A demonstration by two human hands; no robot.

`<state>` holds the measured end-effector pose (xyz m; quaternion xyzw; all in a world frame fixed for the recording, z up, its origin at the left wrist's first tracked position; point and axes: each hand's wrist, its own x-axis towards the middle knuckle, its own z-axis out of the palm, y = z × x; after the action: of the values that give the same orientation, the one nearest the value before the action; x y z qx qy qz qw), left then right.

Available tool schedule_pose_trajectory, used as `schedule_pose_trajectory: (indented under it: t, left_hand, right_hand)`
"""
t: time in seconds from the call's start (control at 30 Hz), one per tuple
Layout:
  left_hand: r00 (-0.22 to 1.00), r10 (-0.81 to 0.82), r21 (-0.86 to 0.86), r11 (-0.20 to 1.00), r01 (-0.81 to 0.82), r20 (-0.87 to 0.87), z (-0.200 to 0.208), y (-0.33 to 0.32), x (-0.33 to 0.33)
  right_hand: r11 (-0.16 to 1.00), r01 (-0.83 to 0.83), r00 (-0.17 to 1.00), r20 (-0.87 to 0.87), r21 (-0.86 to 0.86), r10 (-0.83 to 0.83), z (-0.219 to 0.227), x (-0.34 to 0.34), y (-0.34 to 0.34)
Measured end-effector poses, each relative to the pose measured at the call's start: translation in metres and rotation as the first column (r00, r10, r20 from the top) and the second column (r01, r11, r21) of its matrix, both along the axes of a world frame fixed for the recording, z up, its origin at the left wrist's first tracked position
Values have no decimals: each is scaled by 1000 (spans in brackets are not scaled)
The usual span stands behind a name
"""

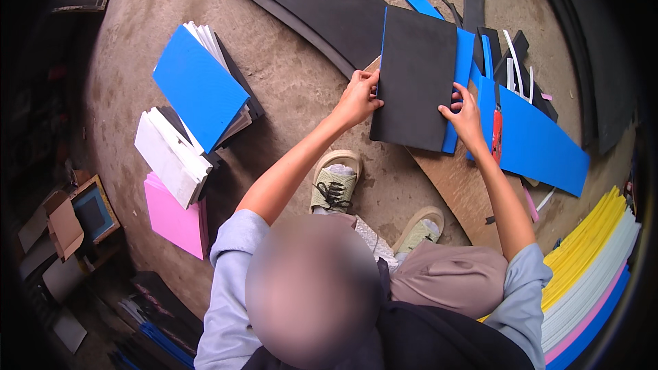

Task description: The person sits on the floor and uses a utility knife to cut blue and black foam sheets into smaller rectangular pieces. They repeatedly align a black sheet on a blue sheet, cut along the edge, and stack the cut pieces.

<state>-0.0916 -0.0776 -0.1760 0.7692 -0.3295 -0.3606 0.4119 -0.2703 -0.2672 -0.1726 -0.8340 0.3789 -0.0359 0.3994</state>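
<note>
The black sheet (pixel 417 79) lies up front, its broad face up, a thin line of blue at its left edge and a wider blue sheet (pixel 464 55) showing beyond its right. The left hand (pixel 359 99) meets the left edge, thumb and fingers close together; the right hand (pixel 466 120) is at the opposite edge, thumb on the black face, fingers curled. Whether either pinches firmly, I cannot tell.

It looks like foam: light, probably, bendy rather than rigid, smooth enough to slide, easily dented. The long sides, about halfway along, look the best places to hold, both hands level so it doesn't sag.

Now the edges! The near edge overhangs a brown board (pixel 449 185); a big black sheet (pixel 301 0) crowds the far left. On the right, a large blue sheet (pixel 541 144) and a red-handled tool (pixel 497 133) sit close to the right forearm, offcuts beyond. The roomier side is left: concrete floor (pixel 288 113) stretches to the blue-topped stack (pixel 199 85).
</note>
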Motion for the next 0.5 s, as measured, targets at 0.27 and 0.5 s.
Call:
schedule_pose_trajectory:
  t: [0.27,0.5]
  left_hand:
    - [999,-43,69,997,42,3,7,-2,4]
    - [995,-57,69,996,51,81,11,-2,3]
  right_hand:
    - [998,17,999,28,67,-19,-3,-3,-3]
    - [997,13,1000,20,75,-14,-3,-5,-3]
